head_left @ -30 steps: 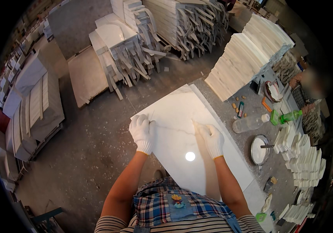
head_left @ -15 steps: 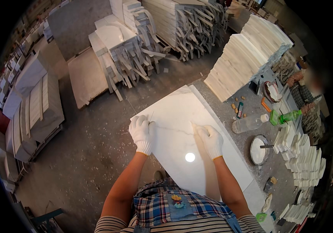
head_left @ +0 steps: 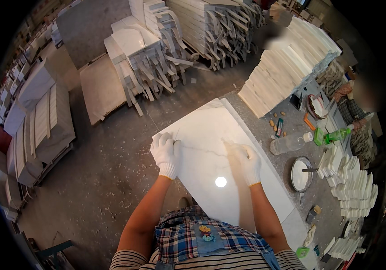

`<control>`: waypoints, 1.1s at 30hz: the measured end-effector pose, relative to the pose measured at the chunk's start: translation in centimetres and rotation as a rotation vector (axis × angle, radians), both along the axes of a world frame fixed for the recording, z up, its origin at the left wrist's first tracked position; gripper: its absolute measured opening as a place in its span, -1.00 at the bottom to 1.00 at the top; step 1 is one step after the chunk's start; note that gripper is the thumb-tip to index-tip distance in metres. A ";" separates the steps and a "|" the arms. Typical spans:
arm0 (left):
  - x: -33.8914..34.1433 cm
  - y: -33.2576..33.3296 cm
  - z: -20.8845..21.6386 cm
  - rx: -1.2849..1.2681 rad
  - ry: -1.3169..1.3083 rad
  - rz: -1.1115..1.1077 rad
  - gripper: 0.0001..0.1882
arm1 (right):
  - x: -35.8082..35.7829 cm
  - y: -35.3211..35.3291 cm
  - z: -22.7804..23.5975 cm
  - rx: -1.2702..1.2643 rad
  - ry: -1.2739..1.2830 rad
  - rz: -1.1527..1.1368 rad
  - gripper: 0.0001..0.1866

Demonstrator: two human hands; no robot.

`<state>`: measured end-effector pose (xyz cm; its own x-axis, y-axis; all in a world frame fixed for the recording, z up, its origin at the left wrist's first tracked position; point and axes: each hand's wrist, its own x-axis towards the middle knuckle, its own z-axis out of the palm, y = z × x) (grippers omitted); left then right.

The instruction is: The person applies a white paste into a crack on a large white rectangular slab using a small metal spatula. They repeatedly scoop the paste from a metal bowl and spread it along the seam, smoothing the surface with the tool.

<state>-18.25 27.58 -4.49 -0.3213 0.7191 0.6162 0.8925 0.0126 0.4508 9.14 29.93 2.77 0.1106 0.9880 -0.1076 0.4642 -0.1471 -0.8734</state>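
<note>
A large white marble slab [head_left: 202, 180] with faint grey veins lies on the bench in front of me, a bright light spot reflecting on its polished face. My left hand [head_left: 163, 153], in a white knitted glove, rests at the slab's left corner with fingers curled and thumb drawn in; what they close on, if anything, is hidden. Over the right half of the slab is my right hand [head_left: 245, 164], gloved the same way. Its thumb and fingers are pinched together close above or on the surface, and anything between them is too small to make out.
Right of the slab stand a clear plastic bottle [head_left: 287, 144], a green bottle [head_left: 337, 136] and a round pan of white paste [head_left: 301, 174]. Stacked marble pieces [head_left: 287, 67] rise at the far right. A person [head_left: 353, 101] sits at the right edge. Chips litter the floor.
My right hand has shifted slightly and turned a little on the slab. The left hand stays at the corner. A blurred person has appeared behind the far stack.
</note>
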 end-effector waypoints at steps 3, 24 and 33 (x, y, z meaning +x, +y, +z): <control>-0.1 0.0 -0.2 -0.030 0.003 -0.005 -0.79 | 3.0 -0.3 -3.0 0.085 0.143 -0.008 -0.60; 0.6 0.2 -0.4 0.074 0.005 -0.035 -0.84 | 26.9 -7.0 -1.4 0.224 -0.387 -0.755 -0.57; 0.6 0.3 -0.6 -0.099 -0.084 0.007 -0.85 | 30.9 -2.9 -4.2 0.052 -0.666 -0.679 -0.61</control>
